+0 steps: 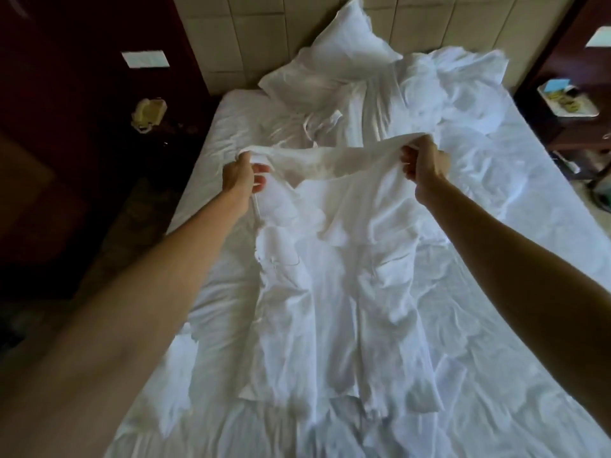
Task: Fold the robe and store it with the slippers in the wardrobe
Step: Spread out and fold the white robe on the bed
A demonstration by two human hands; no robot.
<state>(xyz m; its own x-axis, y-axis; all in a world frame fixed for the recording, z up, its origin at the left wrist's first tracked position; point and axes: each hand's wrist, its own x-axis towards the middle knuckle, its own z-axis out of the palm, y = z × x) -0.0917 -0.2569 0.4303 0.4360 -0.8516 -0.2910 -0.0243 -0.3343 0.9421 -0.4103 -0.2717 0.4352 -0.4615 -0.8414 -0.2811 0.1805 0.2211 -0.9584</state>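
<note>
A white robe (pixel 334 285) hangs above the bed, held up by its top edge with its length draping down toward me. My left hand (pixel 239 175) grips the top edge at the left end. My right hand (pixel 425 165) grips the same edge at the right end, so the cloth stretches between them. A thin white belt or tie (pixel 256 213) dangles below my left hand. No slippers or wardrobe are in view.
The bed (pixel 496 292) has a rumpled white sheet, with a pillow (pixel 347 44) and bunched duvet (pixel 446 87) at its head. A dark nightstand with a phone (pixel 148 115) stands on the left. Another nightstand with a tray (pixel 567 100) is on the right.
</note>
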